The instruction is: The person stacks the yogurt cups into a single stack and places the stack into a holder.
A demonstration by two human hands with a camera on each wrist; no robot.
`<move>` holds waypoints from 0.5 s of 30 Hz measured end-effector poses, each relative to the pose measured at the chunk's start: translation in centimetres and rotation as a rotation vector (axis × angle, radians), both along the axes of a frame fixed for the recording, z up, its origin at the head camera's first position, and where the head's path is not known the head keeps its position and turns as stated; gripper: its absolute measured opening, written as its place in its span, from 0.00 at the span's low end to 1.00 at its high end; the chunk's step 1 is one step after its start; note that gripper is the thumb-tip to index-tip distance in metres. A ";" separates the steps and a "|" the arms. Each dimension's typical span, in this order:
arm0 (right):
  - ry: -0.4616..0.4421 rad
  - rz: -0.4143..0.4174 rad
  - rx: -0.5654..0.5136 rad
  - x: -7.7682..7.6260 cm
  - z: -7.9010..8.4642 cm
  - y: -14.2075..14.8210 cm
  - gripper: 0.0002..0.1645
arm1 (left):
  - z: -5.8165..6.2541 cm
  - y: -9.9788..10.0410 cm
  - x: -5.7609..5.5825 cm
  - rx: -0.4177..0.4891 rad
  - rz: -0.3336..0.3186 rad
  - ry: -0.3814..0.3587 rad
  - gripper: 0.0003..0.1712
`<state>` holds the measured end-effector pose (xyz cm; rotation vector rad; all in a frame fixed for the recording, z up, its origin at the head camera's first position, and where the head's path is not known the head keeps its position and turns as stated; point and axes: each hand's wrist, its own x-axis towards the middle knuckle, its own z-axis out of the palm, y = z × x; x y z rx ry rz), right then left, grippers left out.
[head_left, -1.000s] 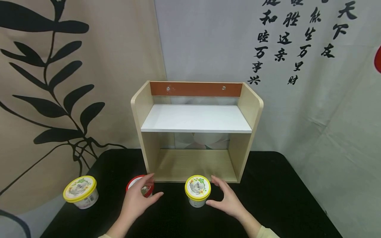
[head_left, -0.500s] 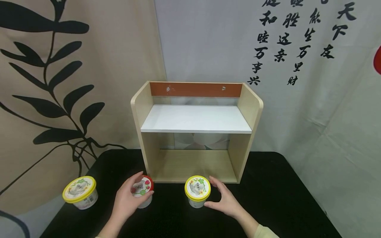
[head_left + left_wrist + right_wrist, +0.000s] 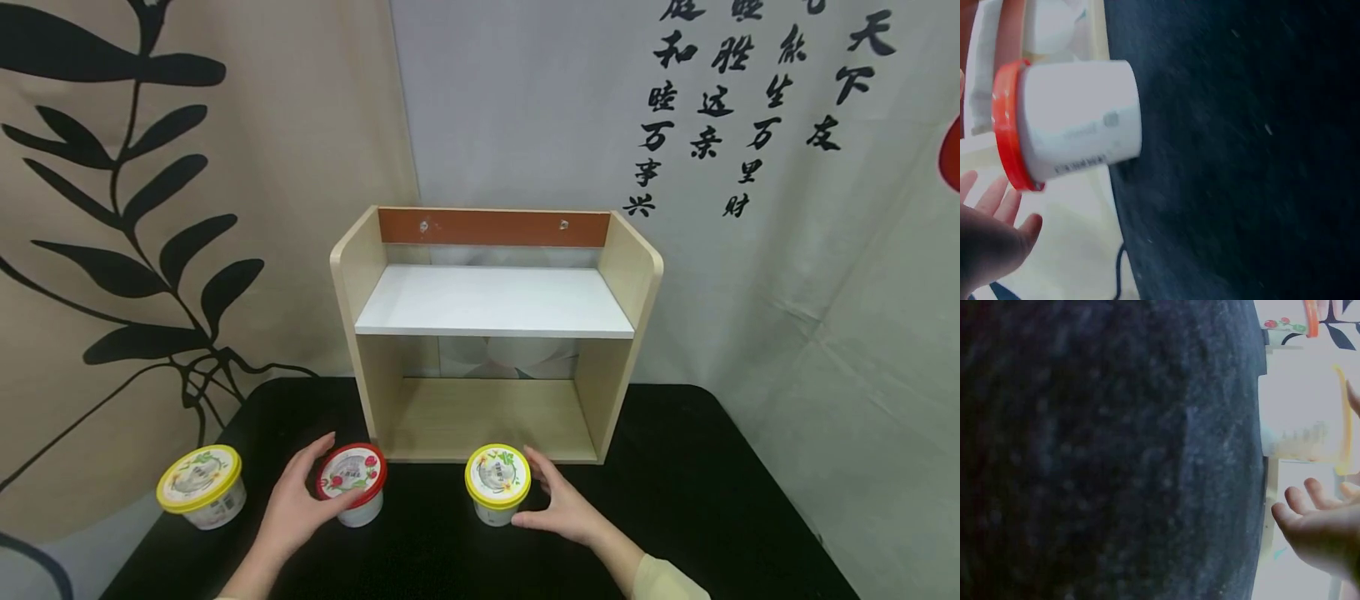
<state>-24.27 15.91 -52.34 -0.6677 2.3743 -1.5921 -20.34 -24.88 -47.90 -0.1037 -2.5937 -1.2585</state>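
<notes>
A tub with a red lid [image 3: 351, 471] stands upright on the black table, left of centre. My left hand [image 3: 292, 504] is at its left side with fingers spread, and its thumb overlaps the lid's front edge in the head view. In the left wrist view a gap shows between that hand [image 3: 994, 240] and the white tub wall [image 3: 1082, 119]. To the right, a tub with a yellow lid [image 3: 497, 475] stands upright. Beside its right side my right hand [image 3: 562, 508] has fingers and thumb apart, the fingertips close to the lid's edge.
A second yellow-lidded tub [image 3: 201, 479] stands at the table's left edge. Behind the tubs rises a wooden two-level shelf unit with a white upper board [image 3: 495, 300] and a pale lower board [image 3: 487, 408]. Black tabletop [image 3: 712, 500] extends to the right.
My left hand has moved left from in front of the red-lidded tub, uncovering its lid. My right hand has shifted slightly left, nearer the yellow-lidded tub. The tubs stay in place.
</notes>
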 end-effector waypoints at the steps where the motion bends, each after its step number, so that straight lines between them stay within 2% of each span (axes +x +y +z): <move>1: -0.015 0.007 -0.002 -0.1 -0.1 0.0 0.62 | -0.2 -0.3 -0.1 0.009 -0.005 -0.008 0.56; 8: -0.075 0.039 -0.024 -0.7 -0.7 0.0 0.63 | -1.5 -1.4 -0.6 0.114 -0.037 -0.084 0.61; 15: -0.102 0.063 -0.040 -1.2 -1.2 -0.1 0.65 | -2.6 -1.9 -1.1 0.130 -0.099 -0.126 0.62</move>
